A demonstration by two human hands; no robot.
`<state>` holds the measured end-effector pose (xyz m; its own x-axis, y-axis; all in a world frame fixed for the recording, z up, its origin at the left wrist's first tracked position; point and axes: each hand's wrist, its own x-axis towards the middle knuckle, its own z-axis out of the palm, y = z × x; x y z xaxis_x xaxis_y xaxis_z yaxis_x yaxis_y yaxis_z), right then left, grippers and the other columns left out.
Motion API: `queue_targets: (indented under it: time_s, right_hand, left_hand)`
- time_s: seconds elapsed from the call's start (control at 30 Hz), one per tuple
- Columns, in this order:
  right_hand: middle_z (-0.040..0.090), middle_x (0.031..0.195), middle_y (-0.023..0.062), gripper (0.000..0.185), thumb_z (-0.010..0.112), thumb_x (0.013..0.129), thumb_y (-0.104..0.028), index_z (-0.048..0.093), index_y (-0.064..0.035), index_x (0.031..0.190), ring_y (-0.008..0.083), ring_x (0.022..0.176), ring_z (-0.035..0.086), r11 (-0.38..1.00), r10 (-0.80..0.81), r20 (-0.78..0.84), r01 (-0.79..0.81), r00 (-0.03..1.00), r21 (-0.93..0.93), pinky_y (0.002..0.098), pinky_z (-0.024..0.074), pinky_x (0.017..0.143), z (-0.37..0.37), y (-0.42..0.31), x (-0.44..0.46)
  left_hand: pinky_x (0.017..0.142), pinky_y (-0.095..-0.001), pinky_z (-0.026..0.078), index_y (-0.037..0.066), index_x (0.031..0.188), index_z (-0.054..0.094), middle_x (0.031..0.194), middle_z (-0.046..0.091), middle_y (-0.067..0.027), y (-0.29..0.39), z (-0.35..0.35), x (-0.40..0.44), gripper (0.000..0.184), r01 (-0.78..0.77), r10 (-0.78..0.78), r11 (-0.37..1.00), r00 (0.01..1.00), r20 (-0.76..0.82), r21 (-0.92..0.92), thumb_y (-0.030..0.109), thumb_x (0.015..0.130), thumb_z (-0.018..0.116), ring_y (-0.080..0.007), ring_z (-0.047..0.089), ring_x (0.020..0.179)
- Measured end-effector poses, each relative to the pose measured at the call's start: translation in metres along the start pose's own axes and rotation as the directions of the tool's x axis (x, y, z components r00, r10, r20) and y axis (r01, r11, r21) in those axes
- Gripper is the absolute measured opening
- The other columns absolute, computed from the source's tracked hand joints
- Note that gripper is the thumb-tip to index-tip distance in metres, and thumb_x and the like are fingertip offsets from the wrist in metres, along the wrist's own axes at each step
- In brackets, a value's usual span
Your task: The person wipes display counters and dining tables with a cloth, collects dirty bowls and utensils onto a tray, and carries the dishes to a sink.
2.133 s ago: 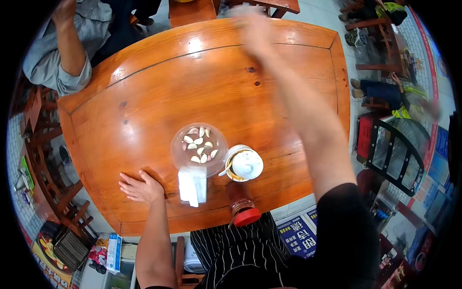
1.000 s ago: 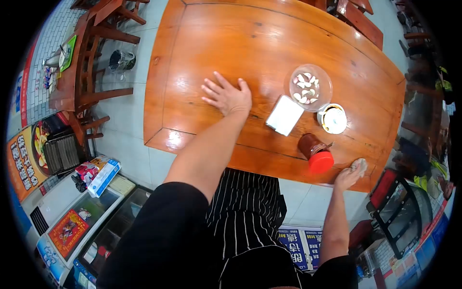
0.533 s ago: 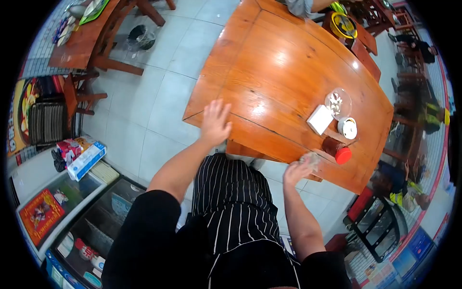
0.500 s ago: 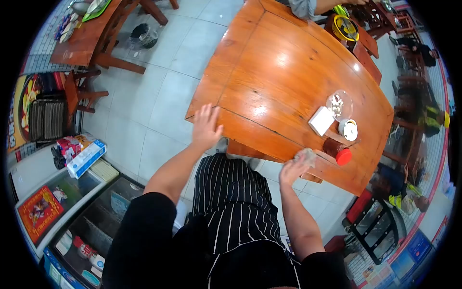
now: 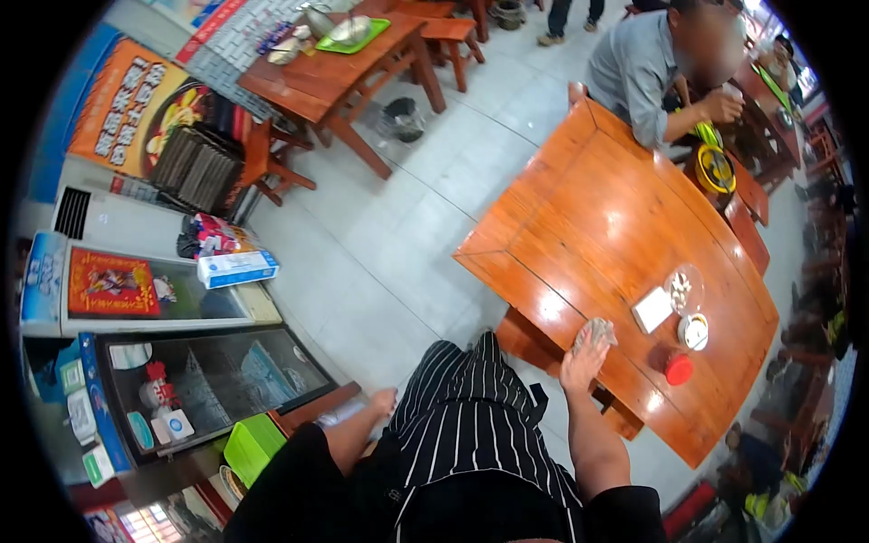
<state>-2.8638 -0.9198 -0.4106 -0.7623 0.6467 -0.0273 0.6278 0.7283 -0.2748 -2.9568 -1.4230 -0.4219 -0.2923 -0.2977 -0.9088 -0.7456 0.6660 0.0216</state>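
My right hand [image 5: 587, 364] presses a crumpled greyish rag [image 5: 597, 333] onto the near edge of the wooden table [image 5: 579, 217], its fingers on the cloth. To the right of it stand a red-lidded jar [image 5: 678, 368], a white box [image 5: 652, 310], a clear dish with white pieces [image 5: 683, 288] and a white round container [image 5: 693, 331]. My left hand [image 5: 385, 401] hangs low beside my striped apron [image 5: 471, 407], away from the table. Its fingers look curled in, small in view, with nothing seen in them.
A person in a grey shirt [image 5: 634, 68] sits at the table's far side, beside a yellow-rimmed pot [image 5: 715, 169]. On my left are a glass-topped freezer [image 5: 217, 380] and a green bin [image 5: 253, 448]. Another table [image 5: 335, 72] stands at the upper left, a waste bin [image 5: 403, 120] near it.
My left hand has left the table corner and dropped to my side. My right hand has moved further onto the table with the rag. The view has swung left.
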Motion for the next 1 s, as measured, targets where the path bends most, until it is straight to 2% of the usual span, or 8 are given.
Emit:
queue_targets:
  time_s: [0.07,0.1,0.27,0.3,0.5,0.57,0.73,1.0]
  right_hand:
    - [0.015,0.156,0.0283,0.084,0.061,0.077,-0.02,0.026,-0.0097,0.153,0.0516,0.143,0.01,1.0,-0.004,0.02,0.004,1.0,0.01,0.0562,0.0118,0.118,-0.008,0.003,-0.006]
    - [0.014,0.156,0.0284,0.087,0.062,0.075,-0.02,0.025,-0.0096,0.153,0.052,0.143,0.01,1.0,0.009,0.05,-0.01,0.999,0.007,0.0562,0.0116,0.118,-0.01,0.0,-0.007]
    - [0.011,0.158,0.0274,0.094,0.065,0.069,-0.021,0.024,-0.0095,0.153,0.0517,0.144,0.006,0.998,0.041,0.147,-0.047,0.988,0.037,0.056,0.0094,0.119,-0.022,-0.005,-0.02]
    - [0.01,0.158,0.0273,0.096,0.066,0.068,-0.018,0.022,-0.0103,0.154,0.0506,0.145,0.005,0.999,0.031,0.151,-0.034,0.988,0.019,0.0546,0.0077,0.12,-0.02,-0.004,-0.02]
    - [0.017,0.155,0.0298,0.088,0.062,0.073,-0.008,0.023,-0.004,0.151,0.0499,0.144,0.012,0.995,-0.096,0.096,0.098,0.991,-0.021,0.055,0.0102,0.119,-0.016,-0.013,-0.013]
    - [0.022,0.154,0.0302,0.081,0.064,0.072,-0.003,0.032,-0.0046,0.147,0.0503,0.142,0.02,0.908,-0.417,-0.194,0.417,0.888,-0.043,0.0572,0.0161,0.118,-0.02,-0.021,-0.011]
    - [0.03,0.15,0.0294,0.065,0.061,0.075,-0.003,0.046,-0.0093,0.138,0.0484,0.143,0.02,0.987,0.089,-0.133,-0.07,0.987,0.144,0.0558,0.0188,0.117,0.037,-0.086,0.026]
    - [0.039,0.147,0.0228,0.054,0.067,0.08,-0.016,0.052,-0.0105,0.132,0.0469,0.135,0.035,0.992,-0.007,-0.169,0.028,0.986,0.124,0.0504,0.0315,0.112,0.118,-0.25,0.222]
  left_hand:
    - [0.082,-0.0493,0.051,-0.001,0.094,0.067,0.097,0.068,-0.0268,-0.053,0.02,0.021,0.048,-0.565,0.614,0.663,0.786,0.077,0.491,0.041,0.091,0.044,-0.0403,0.067,0.09]
    - [0.082,-0.0493,0.051,-0.001,0.094,0.067,0.097,0.068,-0.0268,-0.062,0.018,0.024,0.048,-0.565,0.621,0.667,0.782,0.055,0.486,0.041,0.091,0.044,-0.0403,0.067,0.09]
    - [0.092,-0.0464,0.048,-0.008,0.104,0.066,0.114,0.061,-0.0333,-0.043,-0.012,-0.035,0.055,-0.082,0.076,0.974,0.996,0.036,0.213,0.04,0.092,0.041,-0.0432,0.062,0.108]
    - [0.096,-0.045,0.047,-0.008,0.1,0.067,0.111,0.063,-0.0333,-0.05,-0.014,-0.025,0.053,-0.279,0.303,0.879,0.953,0.0,0.388,0.039,0.089,0.046,-0.0432,0.061,0.11]
    - [0.098,-0.0455,0.046,-0.006,0.1,0.069,0.109,0.065,-0.0305,-0.046,-0.035,-0.023,0.049,-0.23,0.262,0.961,0.932,-0.249,0.15,0.037,0.087,0.049,-0.0438,0.061,0.11]
    - [0.098,-0.0456,0.046,-0.006,0.103,0.068,0.109,0.066,-0.0302,-0.048,-0.06,0.0,0.049,-0.224,0.264,0.954,0.941,-0.213,0.197,0.037,0.086,0.05,-0.0431,0.061,0.11]
    - [0.089,-0.0435,0.049,-0.005,0.109,0.067,0.108,0.067,-0.0278,-0.025,-0.135,0.044,0.049,-0.268,0.292,0.948,0.947,-0.133,0.171,0.035,0.087,0.051,-0.0375,0.066,0.102]
    - [0.055,-0.0354,0.038,-0.002,0.075,0.064,0.061,0.056,-0.0048,-0.017,-0.22,0.119,0.035,-0.115,0.108,0.956,0.993,-0.039,-0.27,0.028,0.09,0.056,-0.019,0.05,0.056]
